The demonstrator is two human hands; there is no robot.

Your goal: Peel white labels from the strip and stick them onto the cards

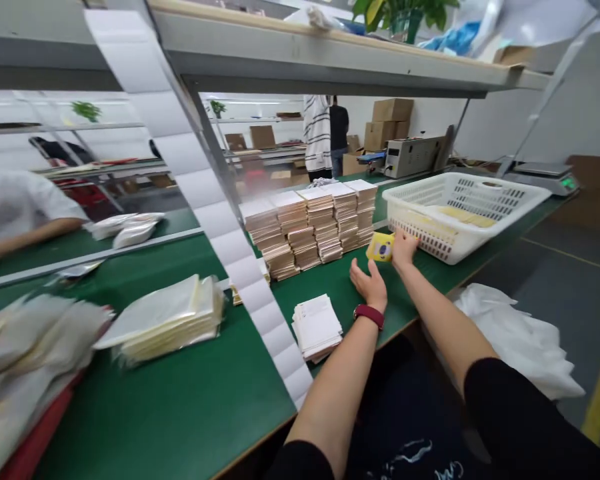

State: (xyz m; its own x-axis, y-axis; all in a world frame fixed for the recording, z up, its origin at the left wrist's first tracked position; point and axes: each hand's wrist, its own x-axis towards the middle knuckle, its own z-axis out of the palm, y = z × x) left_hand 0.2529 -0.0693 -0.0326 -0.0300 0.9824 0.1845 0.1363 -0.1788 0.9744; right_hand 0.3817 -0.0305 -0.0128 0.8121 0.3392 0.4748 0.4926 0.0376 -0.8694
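Note:
My right hand (404, 248) is closed on a small yellow item (381, 247) with a dark print, held just above the green table right beside the white basket (500, 210). My left hand (369, 285) lies open, palm up, a little nearer to me, just left of the yellow item and holding nothing; a red band sits on that wrist. A small stack of white cards (317, 327) lies to the left of my left forearm. Rows of stacked brown-and-white booklets (310, 230) stand behind both hands.
A strip of white labels (200, 193) hangs diagonally from the shelf down to the table edge. Clear-bagged packets (165, 319) lie at the left. Another person's arm (27, 233) rests at far left; people stand at the back. A scale (545, 175) sits behind the basket.

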